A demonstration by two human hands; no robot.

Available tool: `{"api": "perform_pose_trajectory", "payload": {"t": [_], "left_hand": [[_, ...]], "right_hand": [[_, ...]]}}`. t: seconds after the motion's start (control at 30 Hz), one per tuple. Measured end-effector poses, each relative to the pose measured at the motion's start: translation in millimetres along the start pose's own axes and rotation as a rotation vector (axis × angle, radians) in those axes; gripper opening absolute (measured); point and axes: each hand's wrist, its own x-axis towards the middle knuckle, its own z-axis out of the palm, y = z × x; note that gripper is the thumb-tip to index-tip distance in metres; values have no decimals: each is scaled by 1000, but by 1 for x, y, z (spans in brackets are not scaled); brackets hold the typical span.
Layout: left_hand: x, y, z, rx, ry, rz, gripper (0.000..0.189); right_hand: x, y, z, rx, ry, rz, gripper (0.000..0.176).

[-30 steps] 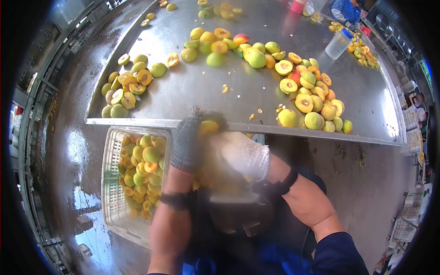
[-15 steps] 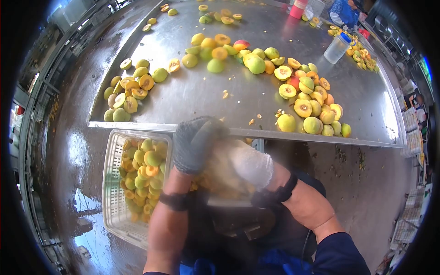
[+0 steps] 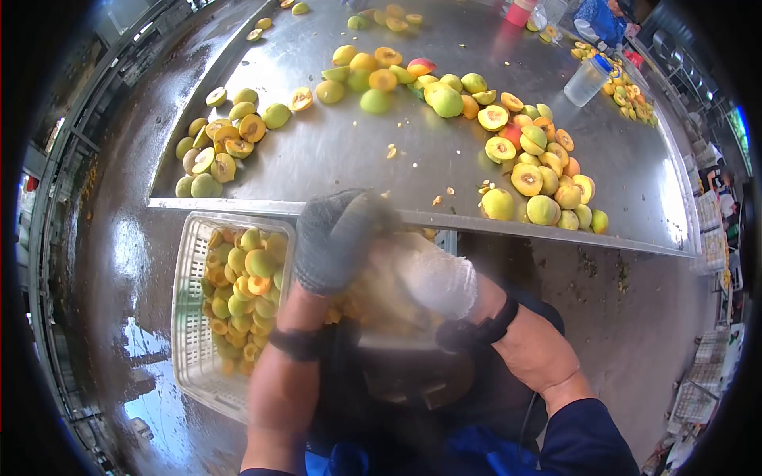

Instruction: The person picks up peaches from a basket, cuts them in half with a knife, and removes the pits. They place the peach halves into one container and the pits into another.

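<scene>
L hand point(image 3: 337, 238), grey glove, curls against R hand point(image 3: 435, 279), white glove, just under table point(image 3: 556, 232) front edge. Blur hides grip, can't tell what's held. Beneath them yellow fruit point(image 3: 373, 305) smears.

Risk, imo: piece slips, misses basket point(image 3: 184, 333) under table's left end, hits floor point(image 3: 635, 317).

Table edge sits close above knuckles; open room only to their right, below table.

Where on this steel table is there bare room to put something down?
The table is barest in its middle, between the left fruit pile and the right fruit pile, in front of the back pile; only small scraps lie there. The right end, past the right fruit pile and below the plastic jar, is free. The piles and the basket are crowded.
</scene>
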Motion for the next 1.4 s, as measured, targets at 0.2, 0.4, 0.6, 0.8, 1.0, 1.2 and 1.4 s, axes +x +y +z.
{"api": "perform_pose_trajectory", "payload": {"t": [0.2,0.4,0.6,0.8,1.0,1.2,1.4], "left_hand": [[3,-4,-3,170,-29,73,41],[-2,-13,0,19,39,19,40],[3,-22,0,100,13,63,46],[1,-39,3,183,74,60,55],[-1,-35,12,-20,79,25,47],[-2,-26,15,243,99,167,27],[-6,-34,20,381,140,224,24]], "right_hand": [[4,12,-2,-46,-2,30,32],[4,19,4,244,-51,-25,27],[-13,-33,-10,82,-39,137,30],[6,-16,-30,-770,3,-93,34],[1,-23,-26,-999,160,-253,33],[-8,-34,-23,-1091,123,-281,31],[-4,-23,-23,-648,72,-202,33]]}}
